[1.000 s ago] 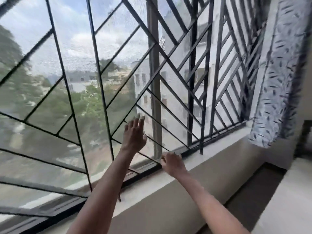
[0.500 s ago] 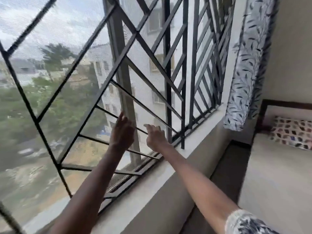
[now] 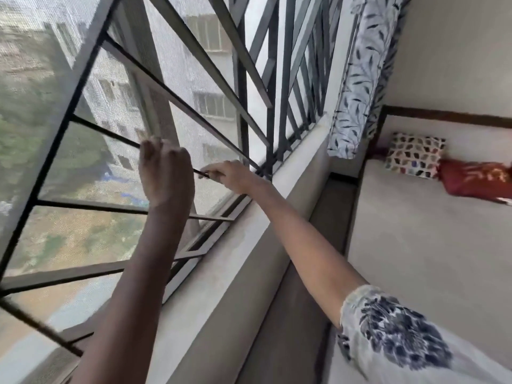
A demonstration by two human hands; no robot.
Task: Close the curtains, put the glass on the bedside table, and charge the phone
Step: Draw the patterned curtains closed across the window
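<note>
The curtain is seen bunched at the far right end of the window, hanging beside the bed and not yet drawn, so the glass is left uncovered. Both arms are stretched to the grille: the right hand is pinched on a thin diagonal bar, while the left hand is raised with fingers curled and nothing held, seemingly working at the window. No glass or phone is shown.
</note>
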